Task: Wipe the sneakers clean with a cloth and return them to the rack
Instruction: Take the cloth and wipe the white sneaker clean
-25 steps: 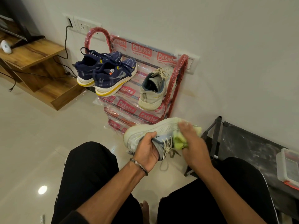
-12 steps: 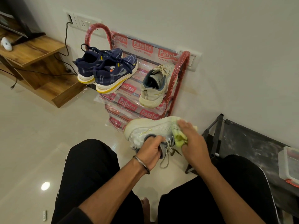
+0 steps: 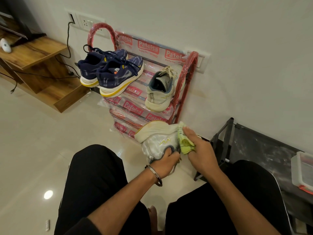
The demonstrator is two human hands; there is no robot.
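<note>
My left hand (image 3: 166, 162) grips a white sneaker (image 3: 157, 138) by its opening, holding it above my knees with its sole turned up and away. My right hand (image 3: 199, 150) holds a bunched yellow-green cloth (image 3: 184, 143) pressed against the sneaker's side. The matching white sneaker (image 3: 161, 89) stands on the red shoe rack (image 3: 185, 78), at its right side. Two navy sneakers with yellow soles (image 3: 110, 72) sit on the rack's left side.
The rack stands against the white wall, its shelves wrapped in printed plastic. A wooden stepped shelf (image 3: 37, 65) is at the left with cables (image 3: 67, 41) running to a wall socket. A black frame stand (image 3: 223, 143) and a plastic box (image 3: 303, 173) are at the right. Glossy tile floor lies below.
The held sneaker has rotated so its sole faces up and outward, and my left hand has shifted its grip to the opening. The cloth has slid along the sneaker's side.
</note>
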